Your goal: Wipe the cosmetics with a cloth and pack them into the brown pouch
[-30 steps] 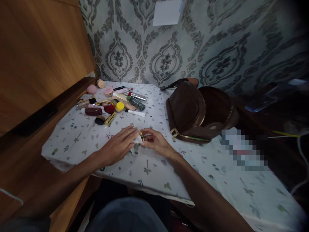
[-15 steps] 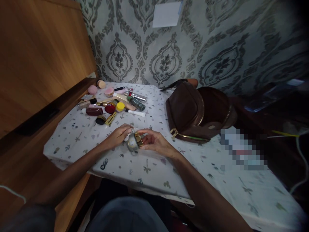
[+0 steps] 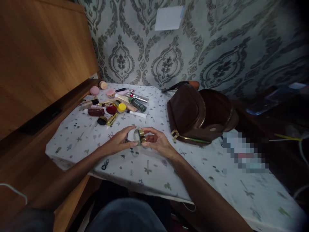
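Note:
A small glass cosmetic jar (image 3: 136, 136) with a gold lid (image 3: 142, 136) lies sideways between my hands, above the near part of the table. My left hand (image 3: 121, 140) is closed round the jar's glass end, thumb in front and fingers behind. On the other side, my right hand (image 3: 158, 141) grips the gold lid with its fingertips. Behind them lie a gold tube (image 3: 112, 119) and a round black-lidded pot (image 3: 102, 120), both apart from my hands.
Several cosmetics lie at the back left, among them a yellow-lidded pot (image 3: 121, 107), a dark red bottle (image 3: 96, 111) and a pink sponge (image 3: 94, 90). A brown leather bag (image 3: 185, 109) stands unzipped at the right. The patterned cloth (image 3: 149, 167) covers the table.
My left hand has moved from the jar's upper edge to wrap its glass end. The jar has turned from tilted to nearly level, while my right hand stays on the lid.

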Motion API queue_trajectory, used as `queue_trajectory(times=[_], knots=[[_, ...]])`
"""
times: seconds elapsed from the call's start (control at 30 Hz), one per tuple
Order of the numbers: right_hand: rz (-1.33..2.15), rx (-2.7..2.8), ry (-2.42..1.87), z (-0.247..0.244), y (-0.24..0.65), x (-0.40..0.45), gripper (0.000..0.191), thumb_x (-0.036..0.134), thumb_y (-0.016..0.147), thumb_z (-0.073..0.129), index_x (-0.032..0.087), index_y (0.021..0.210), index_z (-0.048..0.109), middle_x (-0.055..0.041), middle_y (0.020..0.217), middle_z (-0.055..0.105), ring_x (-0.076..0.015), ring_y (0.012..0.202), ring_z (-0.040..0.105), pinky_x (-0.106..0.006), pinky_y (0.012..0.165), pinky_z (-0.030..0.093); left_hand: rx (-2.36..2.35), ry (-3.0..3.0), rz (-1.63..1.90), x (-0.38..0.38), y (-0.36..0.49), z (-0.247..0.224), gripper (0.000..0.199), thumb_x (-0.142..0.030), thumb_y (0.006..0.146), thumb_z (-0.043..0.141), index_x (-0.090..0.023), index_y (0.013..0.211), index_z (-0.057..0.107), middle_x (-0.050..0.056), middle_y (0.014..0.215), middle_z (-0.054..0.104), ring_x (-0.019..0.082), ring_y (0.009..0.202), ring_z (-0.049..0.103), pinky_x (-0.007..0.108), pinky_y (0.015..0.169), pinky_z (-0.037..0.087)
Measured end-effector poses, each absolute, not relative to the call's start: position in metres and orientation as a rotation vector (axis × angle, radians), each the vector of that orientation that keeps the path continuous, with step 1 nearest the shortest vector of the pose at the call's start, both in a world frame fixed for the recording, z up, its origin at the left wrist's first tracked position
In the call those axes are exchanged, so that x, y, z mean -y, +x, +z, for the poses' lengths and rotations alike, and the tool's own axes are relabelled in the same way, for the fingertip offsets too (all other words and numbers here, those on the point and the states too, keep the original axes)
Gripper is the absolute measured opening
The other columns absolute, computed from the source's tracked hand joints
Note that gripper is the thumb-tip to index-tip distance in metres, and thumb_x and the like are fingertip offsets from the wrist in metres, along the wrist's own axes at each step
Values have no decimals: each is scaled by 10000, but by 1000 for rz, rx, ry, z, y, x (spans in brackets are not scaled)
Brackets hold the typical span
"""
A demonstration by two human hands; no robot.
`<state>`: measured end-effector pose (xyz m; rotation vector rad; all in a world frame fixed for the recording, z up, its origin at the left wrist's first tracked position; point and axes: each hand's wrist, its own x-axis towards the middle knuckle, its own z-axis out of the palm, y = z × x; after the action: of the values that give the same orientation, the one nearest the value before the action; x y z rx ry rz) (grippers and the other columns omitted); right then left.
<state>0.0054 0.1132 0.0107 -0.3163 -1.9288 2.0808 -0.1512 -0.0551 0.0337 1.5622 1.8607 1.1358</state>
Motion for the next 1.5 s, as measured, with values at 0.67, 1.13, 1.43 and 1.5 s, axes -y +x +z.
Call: queue_trajectory(times=[0.67, 1.13, 1.43, 1.5], knots=[[2423, 1309, -339, 16, 3, -115, 380, 426, 691, 846, 175, 929, 689, 1, 751, 687, -105, 596, 653, -198, 544, 529, -2274, 2230, 1121, 56, -108, 14, 778, -29, 925, 344, -264, 1581, -1, 141, 1599, 307, 247, 1482, 287, 457, 1164, 390], [2443, 1429, -226, 21, 6, -115, 428, 414, 657, 869, 207, 985, 688, 8, 730, 669, -114, 583, 643, -215, 552, 533, -1951, 1410, 1460, 53, -110, 48, 708, -477, 917, 555, -143, 1508, 354, 161, 1528, 437, 303, 1422, 398, 455, 1180, 321], [2165, 1659, -238, 15, 5, -117, 561, 378, 577, 894, 266, 1060, 634, -26, 1084, 643, -156, 786, 655, -287, 662, 578, -1815, 1206, 1602, 41, -113, 54, 556, -472, 907, 552, -144, 1356, 534, 116, 1348, 617, 288, 1253, 561, 407, 1078, 442], [2088, 1679, -231, 14, 4, -116, 581, 363, 574, 897, 276, 1078, 622, -25, 1107, 638, -168, 836, 656, -300, 704, 580, -1672, 1094, 1602, 40, -111, 55, 526, -519, 897, 558, -167, 1288, 582, 98, 1210, 681, 258, 1047, 666, 349, 868, 563]])
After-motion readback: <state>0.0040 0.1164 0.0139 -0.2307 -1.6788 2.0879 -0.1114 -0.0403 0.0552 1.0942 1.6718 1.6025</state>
